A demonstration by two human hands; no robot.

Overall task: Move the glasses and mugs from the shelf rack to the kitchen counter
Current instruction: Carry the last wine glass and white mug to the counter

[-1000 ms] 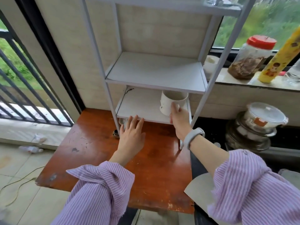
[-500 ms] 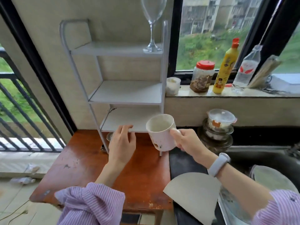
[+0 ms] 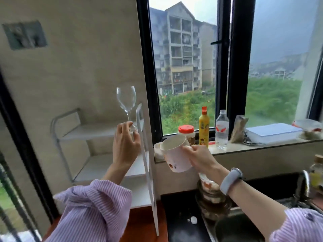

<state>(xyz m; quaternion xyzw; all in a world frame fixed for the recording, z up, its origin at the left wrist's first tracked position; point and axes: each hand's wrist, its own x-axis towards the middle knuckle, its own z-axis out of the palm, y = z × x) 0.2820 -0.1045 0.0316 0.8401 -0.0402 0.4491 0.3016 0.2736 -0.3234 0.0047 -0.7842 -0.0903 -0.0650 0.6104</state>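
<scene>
Right hand (image 3: 197,158) fingers closed around the tilted mug (image 3: 174,157); left hand (image 3: 125,145) fingers spread open at the wine glass (image 3: 126,103) base

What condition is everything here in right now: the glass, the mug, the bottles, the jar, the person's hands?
Wine glass: upright on the rack's top shelf, empty.
Mug: lifted, tilted, looks empty.
Left hand: open, at the glass's base, grip not closed.
Right hand: shut on the mug.
Red-lidded jar: closed, on the sill.
Yellow bottle: capped, upright.
Clear bottle: capped, upright.
</scene>
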